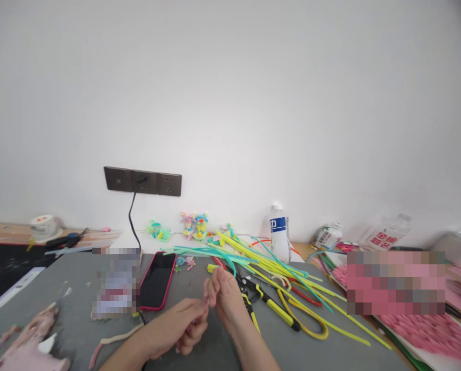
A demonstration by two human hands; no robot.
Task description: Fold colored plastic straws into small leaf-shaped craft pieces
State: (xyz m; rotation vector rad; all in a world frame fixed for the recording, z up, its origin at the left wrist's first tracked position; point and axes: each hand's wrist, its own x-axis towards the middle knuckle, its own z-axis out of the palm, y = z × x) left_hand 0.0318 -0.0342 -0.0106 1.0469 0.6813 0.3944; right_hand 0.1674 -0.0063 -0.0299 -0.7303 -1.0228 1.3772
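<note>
My left hand [182, 324] is closed, its fingers curled in above the grey mat. Its thumb side meets the fingertips of my right hand [223, 292], which is closed in a pinch. Whatever lies between the fingers is too small or hidden to make out. A short yellow end [212, 268] shows just behind my right hand; I cannot tell whether it is held. Right of that hand lie yellow-and-black pliers [275, 309] and yellow-handled scissors [319, 330]. Long yellow strips [265, 260] and teal strips [199, 251], resembling pipe cleaners, spread behind my hands.
A phone with a pink edge [158, 281] lies left of my hands on the grey mat [79, 288]. Small colourful twisted figures [195, 225] and a bottle [279, 234] stand by the wall. Pink petal-like pieces [427, 332] lie at right, pinkish material [33, 340] at left.
</note>
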